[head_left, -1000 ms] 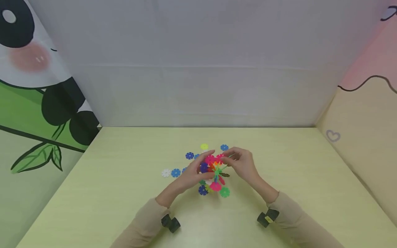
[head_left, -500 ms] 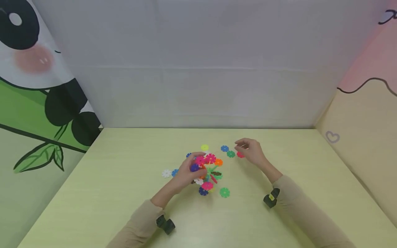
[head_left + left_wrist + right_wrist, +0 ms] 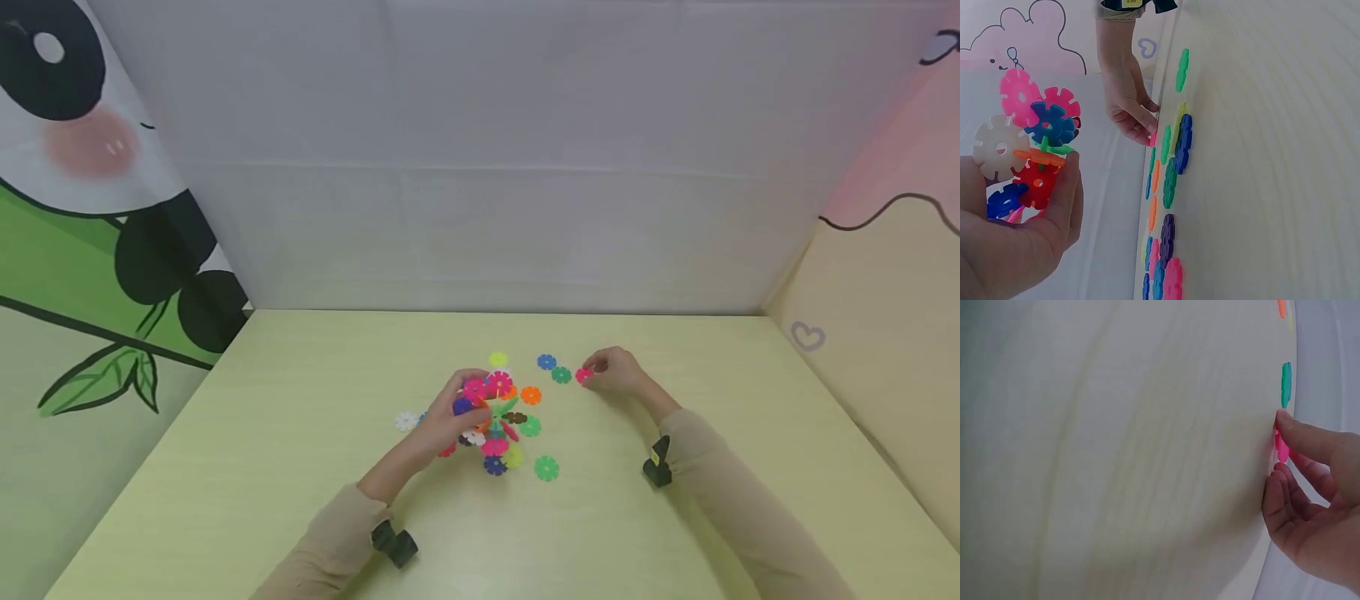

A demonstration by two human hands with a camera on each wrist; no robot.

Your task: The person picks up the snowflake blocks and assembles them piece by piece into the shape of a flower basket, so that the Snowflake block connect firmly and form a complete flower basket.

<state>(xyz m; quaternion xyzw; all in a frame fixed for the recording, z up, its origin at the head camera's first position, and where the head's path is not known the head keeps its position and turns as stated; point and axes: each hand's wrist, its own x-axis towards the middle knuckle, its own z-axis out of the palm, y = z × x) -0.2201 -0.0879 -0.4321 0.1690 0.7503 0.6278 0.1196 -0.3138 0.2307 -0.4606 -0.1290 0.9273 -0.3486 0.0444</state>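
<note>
My left hand [image 3: 438,425] grips a cluster of interlocking snowflake discs [image 3: 1050,125], raised above the table in the left wrist view. Pink, white, blue, red, orange and green discs are slotted together at angles, and the fingers hide part of them. Off to the right, my right hand [image 3: 618,371] is down at the tabletop. Its thumb and fingers pinch a pink snowflake disc [image 3: 582,376], which shows as a sliver between them in the right wrist view.
Loose discs lie flat around the cluster on the pale wooden table [image 3: 225,500]. Among them are a green disc [image 3: 547,468], an orange disc [image 3: 531,395], a blue disc [image 3: 547,362] and a white disc [image 3: 406,421]. A pale panel [image 3: 480,233] stands along the table's far edge.
My right hand has left the cluster, moved right and come down onto the pink disc. My left hand has shifted slightly left with the cluster, which uncovers loose discs on its right.
</note>
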